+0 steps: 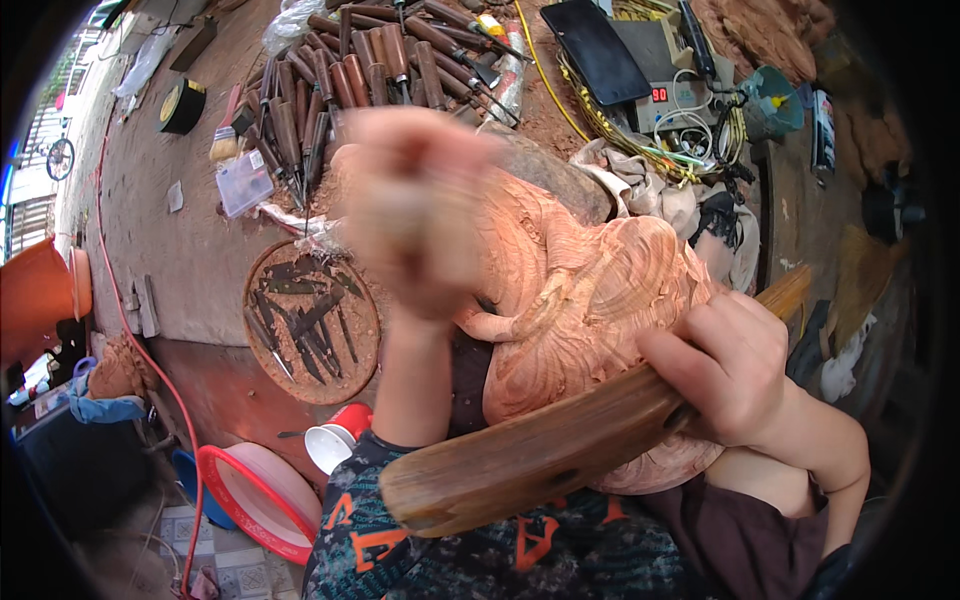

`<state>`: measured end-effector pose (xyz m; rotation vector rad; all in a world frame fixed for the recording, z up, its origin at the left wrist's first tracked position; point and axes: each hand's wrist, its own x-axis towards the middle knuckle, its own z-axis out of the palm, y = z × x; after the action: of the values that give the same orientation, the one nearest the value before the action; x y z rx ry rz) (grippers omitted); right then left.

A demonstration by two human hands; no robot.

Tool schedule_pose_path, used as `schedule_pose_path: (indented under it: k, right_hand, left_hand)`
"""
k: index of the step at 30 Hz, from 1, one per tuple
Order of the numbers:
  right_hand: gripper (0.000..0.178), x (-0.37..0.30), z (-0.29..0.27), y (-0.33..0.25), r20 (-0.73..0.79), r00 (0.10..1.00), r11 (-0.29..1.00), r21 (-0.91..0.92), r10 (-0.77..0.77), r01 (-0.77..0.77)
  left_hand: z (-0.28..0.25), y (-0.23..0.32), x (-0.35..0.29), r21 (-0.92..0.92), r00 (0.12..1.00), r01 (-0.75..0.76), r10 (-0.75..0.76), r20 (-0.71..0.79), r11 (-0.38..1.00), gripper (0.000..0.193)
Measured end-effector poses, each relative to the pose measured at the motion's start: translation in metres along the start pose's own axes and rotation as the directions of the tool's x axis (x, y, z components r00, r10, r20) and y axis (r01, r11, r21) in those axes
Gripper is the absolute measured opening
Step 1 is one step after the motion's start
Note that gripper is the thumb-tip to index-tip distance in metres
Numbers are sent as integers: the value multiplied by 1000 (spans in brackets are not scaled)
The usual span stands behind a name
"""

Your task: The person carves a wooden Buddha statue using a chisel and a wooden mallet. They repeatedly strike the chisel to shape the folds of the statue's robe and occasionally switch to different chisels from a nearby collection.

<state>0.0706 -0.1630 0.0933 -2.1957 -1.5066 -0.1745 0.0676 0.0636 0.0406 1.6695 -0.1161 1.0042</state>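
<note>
A large reddish wood carving (590, 300) with flowing grooves rests in my lap, leaning against the workbench. My right hand (725, 365) is shut on a long flat wooden mallet (530, 450), which lies across the lower front of the carving. My left hand (415, 205) is raised above the carving's left side and is blurred by motion. Its fingers look curled, but I cannot make out whether anything is in it.
The workbench (180, 230) holds several wooden-handled chisels (370, 70), a round tray of small blades (310, 320), a brush, a black tape roll (182, 105) and a clear box. A dark tablet (595, 50) and a digital-display unit sit at the back. Below left are basins (265, 500) and an orange bucket (35, 295).
</note>
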Motion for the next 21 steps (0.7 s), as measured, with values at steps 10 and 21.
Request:
schedule_pose_path:
  k: [10,21]
  right_hand:
    - [35,-36,-8,28,-296,952,994,100,79,-51]
    - [39,-55,-7,28,-120,926,933,92,358,-349]
  left_hand:
    - [39,1,-45,66,778,-396,296,554,916,41]
    - [23,-1,-32,33,870,-250,209,447,968,38]
